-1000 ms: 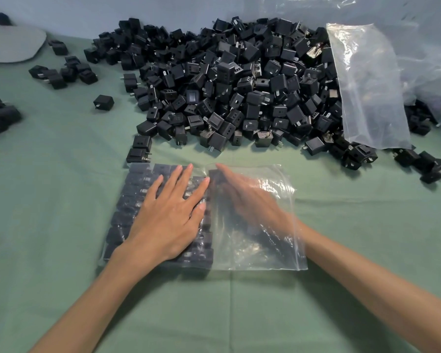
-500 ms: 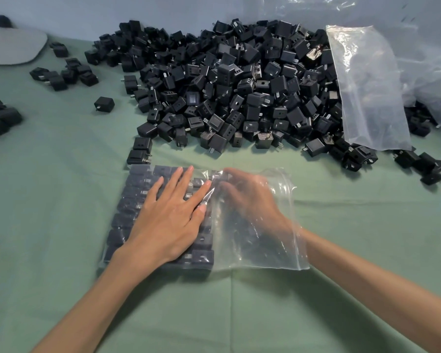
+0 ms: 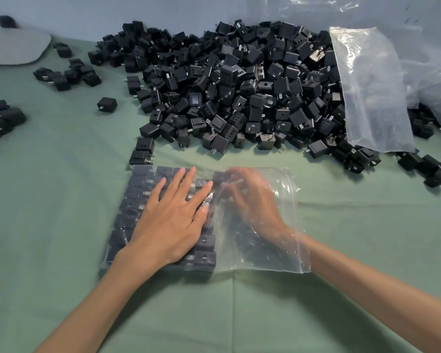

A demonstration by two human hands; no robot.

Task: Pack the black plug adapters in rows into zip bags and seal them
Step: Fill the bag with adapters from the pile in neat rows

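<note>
Pressing flat on top of the zip bag (image 3: 283,189), the left grip (image 3: 171,220) is a bare hand with straight, slightly spread fingers, palm down on the plastic. Under it the packed adapters (image 3: 135,200) lie in tidy rows that fill the left half of the bag, and the bag lies flat on the green-covered table (image 3: 49,225) straight in front of the person.

The right grip (image 3: 252,202) is inside the bag, its forearm passing in through the right edge. It shows only through the film and is blurred. Its fingertips are bent at the far end of the nearest row, close to an adapter there, but I cannot tell whether they pinch it or only touch it.

Just past the bag's far left corner two adapters (image 3: 143,151) sit together on the cloth. Behind them spreads the big loose pile (image 3: 239,85) of black plug adapters. An empty clear bag (image 3: 372,93) leans on the pile's right side. A single adapter (image 3: 107,103) lies apart to the left of the pile, with a small cluster (image 3: 66,75) farther back and another group (image 3: 0,118) at the left edge.
</note>
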